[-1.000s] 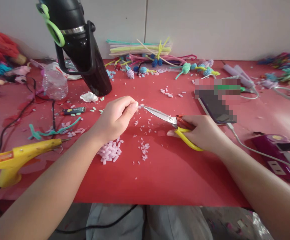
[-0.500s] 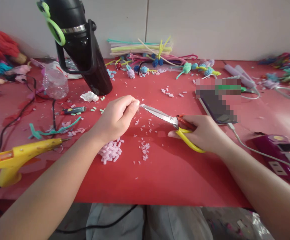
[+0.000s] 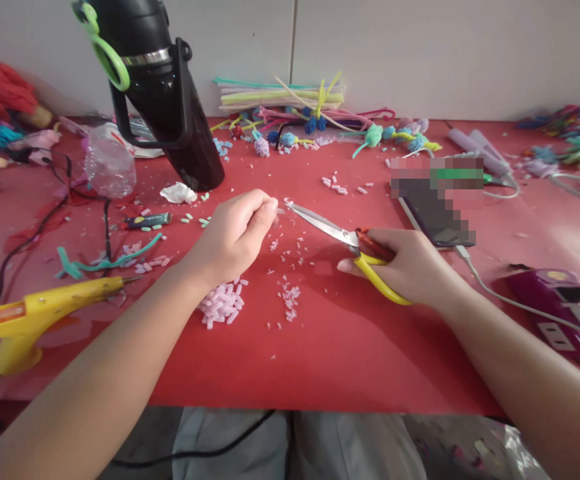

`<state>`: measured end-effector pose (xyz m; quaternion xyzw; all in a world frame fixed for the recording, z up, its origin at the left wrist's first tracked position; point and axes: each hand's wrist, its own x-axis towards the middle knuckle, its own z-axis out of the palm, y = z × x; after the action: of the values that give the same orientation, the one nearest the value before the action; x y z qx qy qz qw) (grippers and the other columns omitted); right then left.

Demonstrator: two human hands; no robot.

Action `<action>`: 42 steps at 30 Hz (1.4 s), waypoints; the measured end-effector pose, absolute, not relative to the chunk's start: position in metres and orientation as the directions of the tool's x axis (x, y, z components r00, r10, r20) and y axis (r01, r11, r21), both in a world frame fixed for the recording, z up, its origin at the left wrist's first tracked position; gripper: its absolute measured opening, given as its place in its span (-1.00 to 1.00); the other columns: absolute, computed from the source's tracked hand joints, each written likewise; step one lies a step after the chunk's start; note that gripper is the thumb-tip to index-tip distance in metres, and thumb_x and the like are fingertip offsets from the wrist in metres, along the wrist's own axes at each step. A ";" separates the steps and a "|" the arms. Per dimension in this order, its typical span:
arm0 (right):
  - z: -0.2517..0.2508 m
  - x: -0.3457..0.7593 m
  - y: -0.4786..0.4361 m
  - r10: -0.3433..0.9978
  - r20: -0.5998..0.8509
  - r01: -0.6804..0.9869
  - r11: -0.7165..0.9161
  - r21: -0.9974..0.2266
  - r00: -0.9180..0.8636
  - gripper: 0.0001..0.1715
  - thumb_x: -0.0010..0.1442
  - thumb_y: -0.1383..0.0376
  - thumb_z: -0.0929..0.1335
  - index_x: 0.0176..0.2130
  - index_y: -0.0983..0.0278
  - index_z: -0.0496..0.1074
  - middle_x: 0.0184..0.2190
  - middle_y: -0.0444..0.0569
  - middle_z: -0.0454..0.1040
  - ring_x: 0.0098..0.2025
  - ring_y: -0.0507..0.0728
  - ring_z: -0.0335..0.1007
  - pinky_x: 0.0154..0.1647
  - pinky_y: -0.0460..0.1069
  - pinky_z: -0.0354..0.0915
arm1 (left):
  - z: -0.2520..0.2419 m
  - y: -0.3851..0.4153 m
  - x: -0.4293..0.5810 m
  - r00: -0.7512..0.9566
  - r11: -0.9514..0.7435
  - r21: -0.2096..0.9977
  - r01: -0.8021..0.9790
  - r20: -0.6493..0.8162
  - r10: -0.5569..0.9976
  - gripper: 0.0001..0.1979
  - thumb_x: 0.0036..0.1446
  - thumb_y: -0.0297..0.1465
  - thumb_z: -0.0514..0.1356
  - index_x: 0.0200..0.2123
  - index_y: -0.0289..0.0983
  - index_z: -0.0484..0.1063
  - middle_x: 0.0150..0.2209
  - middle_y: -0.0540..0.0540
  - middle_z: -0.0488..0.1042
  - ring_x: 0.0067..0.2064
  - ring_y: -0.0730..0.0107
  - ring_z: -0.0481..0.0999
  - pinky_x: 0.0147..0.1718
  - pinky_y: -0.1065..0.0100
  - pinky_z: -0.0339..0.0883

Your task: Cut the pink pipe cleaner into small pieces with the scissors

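Note:
My left hand [image 3: 243, 230] is closed in a pinch, thumb pressed on the forefinger; a tiny pale bit shows faintly at its fingertips, too small to name. Scissors [image 3: 324, 226] with one yellow and one red handle are gripped in my right hand [image 3: 407, 267]. Their blades look closed, and the tips lie just right of my left fingertips, apart from them, with a pale pink scrap at the end. Below my left wrist sits a pile of short fuzzy pink pieces [image 3: 221, 305]. Fine pink clippings [image 3: 290, 300] are scattered between the hands on the red tabletop [image 3: 330, 360].
A black bottle [image 3: 170, 107] stands behind my left hand. To the left lie a yellow glue gun [image 3: 35, 310], a teal fuzzy stem [image 3: 115, 263] and a lighter [image 3: 149, 221]. A phone [image 3: 435, 217] with a cable and a purple power strip [image 3: 550, 313] are at right. Chenille stems [image 3: 280, 97] lie along the wall.
The scissors' tips have shifted slightly up and right, leaving a small gap from my left fingertips. My left hand has barely moved.

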<state>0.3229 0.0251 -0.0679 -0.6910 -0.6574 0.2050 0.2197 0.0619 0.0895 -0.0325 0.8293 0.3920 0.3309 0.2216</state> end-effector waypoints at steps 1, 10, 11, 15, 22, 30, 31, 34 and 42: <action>-0.068 0.323 0.025 0.999 0.011 0.818 -0.029 -0.575 0.043 -0.25 -0.12 -0.22 0.47 -0.56 0.20 0.01 -0.56 -0.22 -0.09 -0.49 0.00 -0.17 -0.56 -0.06 -0.12 | -0.032 0.090 0.062 0.472 -0.594 0.628 0.503 0.376 0.797 -0.70 0.39 -0.36 -0.01 -0.45 -0.24 0.19 -0.52 0.05 0.19 -0.48 0.46 0.21 -0.45 0.35 0.12; -0.069 0.322 0.025 0.999 0.031 0.838 -0.012 -0.545 0.034 -0.26 -0.09 -0.21 0.47 -0.56 0.20 -0.01 -0.56 -0.21 -0.11 -0.49 0.01 -0.19 -0.57 -0.05 -0.15 | -0.032 0.089 0.062 0.475 -0.600 0.618 0.508 0.379 0.794 -0.68 0.40 -0.34 -0.02 -0.46 -0.23 0.14 -0.52 0.05 0.18 -0.47 0.45 0.22 -0.44 0.34 0.11; -0.070 0.322 0.025 0.999 0.032 0.841 -0.010 -0.541 0.032 -0.25 -0.10 -0.21 0.47 -0.56 0.20 -0.02 -0.56 -0.21 -0.11 -0.49 0.01 -0.18 -0.57 -0.05 -0.15 | -0.031 0.089 0.063 0.476 -0.601 0.618 0.507 0.380 0.793 -0.68 0.40 -0.34 -0.02 -0.46 -0.23 0.14 -0.52 0.05 0.17 -0.47 0.45 0.22 -0.44 0.34 0.11; -0.071 0.322 0.026 0.999 0.032 0.845 -0.004 -0.535 0.025 -0.22 -0.10 -0.22 0.47 -0.56 0.19 -0.04 -0.56 -0.22 -0.12 -0.49 0.00 -0.19 -0.57 -0.05 -0.16 | -0.031 0.088 0.063 0.477 -0.600 0.616 0.511 0.377 0.794 -0.68 0.40 -0.34 -0.02 -0.47 -0.23 0.14 -0.52 0.05 0.17 -0.48 0.46 0.21 -0.45 0.34 0.11; -0.069 0.322 0.025 0.998 0.004 0.827 -0.052 -0.560 0.066 -0.21 -0.13 -0.26 0.46 -0.57 0.20 -0.01 -0.56 -0.22 -0.12 -0.50 0.00 -0.18 -0.57 -0.05 -0.14 | -0.032 0.088 0.062 0.464 -0.586 0.623 0.519 0.370 0.805 -0.70 0.41 -0.31 -0.03 -0.41 -0.24 0.24 -0.52 0.03 0.22 -0.46 0.44 0.26 -0.44 0.35 0.16; -0.069 0.322 0.025 0.999 0.005 0.824 -0.025 -0.566 0.034 -0.23 -0.13 -0.26 0.47 -0.57 0.20 0.01 -0.56 -0.22 -0.11 -0.49 0.01 -0.19 -0.57 -0.05 -0.15 | -0.033 0.088 0.062 0.447 -0.583 0.635 0.507 0.384 0.808 -0.67 0.41 -0.28 -0.02 -0.43 -0.24 0.22 -0.52 0.03 0.23 -0.47 0.44 0.27 -0.44 0.35 0.16; -0.069 0.322 0.025 0.999 0.003 0.823 -0.026 -0.567 0.034 -0.23 -0.13 -0.26 0.47 -0.57 0.20 0.01 -0.56 -0.22 -0.11 -0.49 0.01 -0.19 -0.56 -0.05 -0.15 | -0.033 0.088 0.062 0.446 -0.583 0.636 0.506 0.386 0.808 -0.67 0.41 -0.28 -0.02 -0.43 -0.24 0.22 -0.52 0.03 0.23 -0.47 0.44 0.27 -0.44 0.35 0.15; -0.069 0.323 0.025 0.999 0.005 0.824 -0.025 -0.565 0.034 -0.21 -0.13 -0.26 0.47 -0.57 0.20 -0.01 -0.56 -0.22 -0.12 -0.49 0.00 -0.19 -0.56 -0.05 -0.16 | -0.032 0.088 0.062 0.448 -0.584 0.642 0.497 0.386 0.806 -0.66 0.41 -0.29 -0.02 -0.46 -0.23 0.19 -0.53 0.04 0.22 -0.48 0.44 0.25 -0.45 0.35 0.15; -0.069 0.322 0.027 0.998 -0.004 0.832 -0.048 -0.552 0.055 -0.19 -0.15 -0.30 0.45 -0.58 0.20 -0.01 -0.56 -0.21 -0.13 -0.49 0.01 -0.20 -0.57 -0.04 -0.14 | -0.033 0.087 0.063 0.454 -0.577 0.644 0.503 0.371 0.810 -0.67 0.41 -0.28 -0.02 -0.43 -0.24 0.26 -0.52 0.02 0.28 -0.46 0.43 0.29 -0.43 0.35 0.19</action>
<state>0.3215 0.0266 -0.0693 -0.6960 -0.6576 0.1996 0.2080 0.0627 0.0874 -0.0328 0.8214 0.3995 0.3371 0.2281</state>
